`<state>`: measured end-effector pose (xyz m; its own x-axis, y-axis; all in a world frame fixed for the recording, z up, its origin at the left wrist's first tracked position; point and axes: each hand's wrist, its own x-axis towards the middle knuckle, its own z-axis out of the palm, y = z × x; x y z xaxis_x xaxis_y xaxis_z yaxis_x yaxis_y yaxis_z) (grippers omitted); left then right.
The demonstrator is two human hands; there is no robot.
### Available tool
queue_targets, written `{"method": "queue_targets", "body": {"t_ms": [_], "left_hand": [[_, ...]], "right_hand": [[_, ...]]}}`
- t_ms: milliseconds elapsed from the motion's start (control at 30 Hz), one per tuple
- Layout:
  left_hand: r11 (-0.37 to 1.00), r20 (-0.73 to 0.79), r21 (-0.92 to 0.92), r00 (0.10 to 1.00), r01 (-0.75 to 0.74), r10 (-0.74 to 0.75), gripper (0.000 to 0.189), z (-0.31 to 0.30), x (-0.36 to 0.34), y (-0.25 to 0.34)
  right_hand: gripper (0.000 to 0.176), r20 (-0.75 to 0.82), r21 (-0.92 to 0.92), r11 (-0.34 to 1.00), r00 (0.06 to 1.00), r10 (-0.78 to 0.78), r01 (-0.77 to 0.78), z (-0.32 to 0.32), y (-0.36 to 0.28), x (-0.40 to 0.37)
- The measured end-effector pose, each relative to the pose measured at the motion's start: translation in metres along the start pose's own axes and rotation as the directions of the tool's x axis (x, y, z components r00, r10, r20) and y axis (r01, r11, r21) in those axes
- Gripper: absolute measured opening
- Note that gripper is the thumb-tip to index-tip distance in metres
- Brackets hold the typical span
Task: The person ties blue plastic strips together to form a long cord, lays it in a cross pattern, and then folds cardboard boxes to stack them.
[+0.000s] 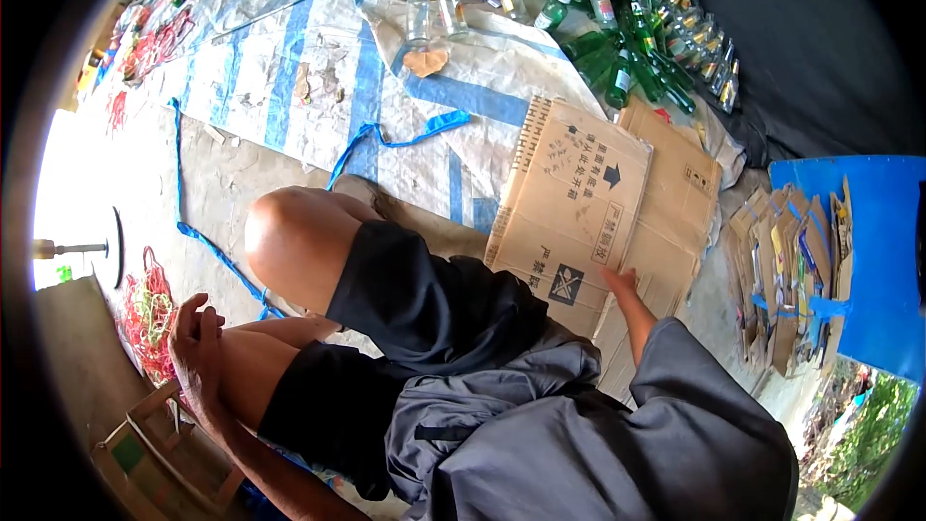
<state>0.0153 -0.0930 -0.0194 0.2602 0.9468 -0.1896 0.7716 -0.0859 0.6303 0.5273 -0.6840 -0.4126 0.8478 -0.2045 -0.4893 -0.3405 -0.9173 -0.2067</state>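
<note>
My right hand (622, 287) rests on flattened cardboard, at the edge of the top piece, thumb and fingers apart. That top piece, a flattened cardboard box (579, 193) with printed characters and a dark arrow, overlaps another cardboard sheet (680, 193). My left hand (198, 347) lies by my bent leg at the left, its fingers loosely bent and nothing visible in them. A long blue strap (207, 246) trails over the floor past my legs, and another blue strip (391, 140) lies farther ahead.
Many glass bottles (617, 68) are heaped at the far right, beside a striped tarp (280, 87). At right, a bundle of folded cardboard (791, 280) tied with blue strap stands against a blue panel (883, 260). Tangled red strings (147, 318) and a wooden stool (159, 444) are at left.
</note>
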Motion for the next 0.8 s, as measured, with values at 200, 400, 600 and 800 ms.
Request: {"method": "queue_targets", "body": {"t_ms": [200, 400, 600, 800], "left_hand": [[1.000, -0.015, 0.028, 1.000, -0.004, 0.004, 0.026, -0.001, -0.003, 0.004], [1.000, -0.056, -0.008, 0.998, -0.018, 0.017, 0.024, -0.001, -0.010, 0.006], [1.000, -0.072, 0.004, 0.997, -0.013, 0.013, 0.023, -0.001, -0.011, 0.005], [0.999, -0.047, -0.006, 0.998, -0.047, 0.047, 0.024, -0.002, -0.011, 0.006]], "right_hand": [[0.102, 0.336, 0.222, 0.950, 0.932, 0.135, -0.218, -0.020, -0.013, -0.018], [0.092, 0.322, 0.304, 0.917, 0.934, 0.157, -0.259, -0.010, -0.002, -0.001], [0.071, 0.409, 0.323, 0.905, 0.903, 0.129, -0.276, -0.054, -0.022, -0.039], [0.048, 0.510, 0.603, 0.754, 0.853, -0.113, -0.261, -0.072, -0.024, -0.056]]}}
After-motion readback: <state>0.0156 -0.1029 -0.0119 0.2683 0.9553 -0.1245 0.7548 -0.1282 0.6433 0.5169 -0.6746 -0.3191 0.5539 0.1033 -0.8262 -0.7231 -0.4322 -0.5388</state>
